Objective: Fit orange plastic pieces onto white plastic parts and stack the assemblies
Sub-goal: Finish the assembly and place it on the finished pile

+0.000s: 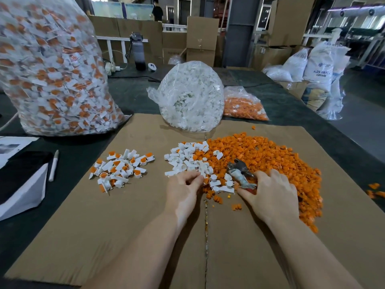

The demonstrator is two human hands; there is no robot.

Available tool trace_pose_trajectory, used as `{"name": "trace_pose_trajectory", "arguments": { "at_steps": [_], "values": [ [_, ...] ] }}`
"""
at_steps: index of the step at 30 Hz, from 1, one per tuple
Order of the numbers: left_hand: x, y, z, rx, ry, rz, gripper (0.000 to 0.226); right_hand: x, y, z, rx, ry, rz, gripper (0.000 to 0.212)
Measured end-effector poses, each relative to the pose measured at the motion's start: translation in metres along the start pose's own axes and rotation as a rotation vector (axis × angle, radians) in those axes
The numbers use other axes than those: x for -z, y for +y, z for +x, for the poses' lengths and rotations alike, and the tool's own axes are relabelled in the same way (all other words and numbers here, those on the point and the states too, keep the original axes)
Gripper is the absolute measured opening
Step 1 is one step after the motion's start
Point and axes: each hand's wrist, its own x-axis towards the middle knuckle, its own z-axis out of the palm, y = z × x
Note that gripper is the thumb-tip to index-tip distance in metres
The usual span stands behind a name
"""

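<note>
head view: left hand [183,188] curled at the near edge of the loose white plastic parts [183,161], fingertips pinching among them; which single part is pinched, impossible to tell. right hand [273,195] spread over the near side of the heap of orange plastic pieces [268,161], fingers loosely bent, thumb lying against worn metal pliers [241,174] with a pale handle; whether gripping them or merely resting there, cannot tell. white parts and orange pieces mingled where the two heaps meet, between the hands. finished assemblies [120,170], white with orange inserts, piled loosely to the left, well apart from both hands. all of it laid on a flattened cardboard sheet [104,226] over a dark surface [133,94]. behind the cardboard, a clear bag of white parts [189,94] with a smaller bag of orange pieces [243,105] just beside it on the right. far left, a tall clear sack of assemblies [52,65]. a white marker [53,165] lying near the cardboard's left edge, beside a dark cloth [20,170]. a smoky water bottle [138,52] upright at the back, cardboard boxes [201,38] beyond, white resin sacks [318,65] on the floor at right.
</note>
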Motion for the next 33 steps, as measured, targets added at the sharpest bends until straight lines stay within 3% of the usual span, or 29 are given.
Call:
{"name": "trace_pose_trajectory", "arguments": {
  "at_steps": [3, 7, 10, 14, 18, 22, 33],
  "values": [
    [-0.001, -0.002, 0.001, -0.05, -0.017, 0.094, 0.025, -0.002, -0.006, -0.003, 0.03, 0.061, -0.066, 0.056],
    [0.0, -0.002, -0.001, -0.062, -0.059, 0.036, 0.012, -0.004, -0.031, -0.012, 0.327, 0.243, 0.456, 0.031],
    [0.004, 0.0, -0.004, -0.114, -0.123, 0.059, 0.019, -0.008, -0.045, -0.021, 0.509, 0.351, 0.594, 0.021],
    [0.01, -0.001, -0.009, -0.086, -0.201, -0.01, 0.029, -0.016, -0.047, -0.025, 0.455, 0.347, 0.66, 0.007],
    [0.009, -0.005, -0.013, -0.213, -0.207, 0.164, 0.033, -0.02, -0.048, -0.027, 0.417, 0.362, 0.711, 0.007],
    [0.008, -0.007, -0.013, -0.239, -0.173, 0.185, 0.031, -0.02, -0.046, -0.027, 0.339, 0.38, 0.73, 0.017],
    [0.004, -0.013, -0.014, -0.331, -0.139, 0.28, 0.03, -0.02, -0.046, -0.029, 0.42, 0.355, 0.702, 0.007]
  ]
}}
